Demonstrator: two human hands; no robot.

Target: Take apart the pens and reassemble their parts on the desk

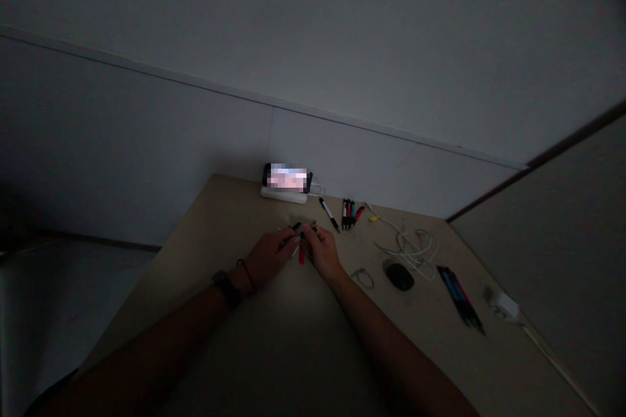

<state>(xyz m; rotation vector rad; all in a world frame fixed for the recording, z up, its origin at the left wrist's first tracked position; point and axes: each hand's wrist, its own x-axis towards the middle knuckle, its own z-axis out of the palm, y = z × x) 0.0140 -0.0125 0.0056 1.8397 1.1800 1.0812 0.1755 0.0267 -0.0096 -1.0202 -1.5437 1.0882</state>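
Observation:
The room is dim, and my two hands meet above the middle of a beige tabletop [229, 208]. My left hand [267, 257] is closed around a thin dark pen [295, 241], which shows a pale section below the fingers. My right hand [320, 251] pinches a red marker [302, 255], whose lower end sticks out beneath my fingers. The fingers hide most of both pens, so their exact shape is hard to tell. A dark watch band [226, 288] and a thin bracelet [246, 275] circle my left wrist.
A phone with a blurred screen [287, 178] rests on a white block at the back. Beyond my hands lie a black-and-white pen [328, 214] and several markers [349, 213]. To the right are a white cable [411, 249], a black mouse [398, 275] and a dark pen bundle [460, 296].

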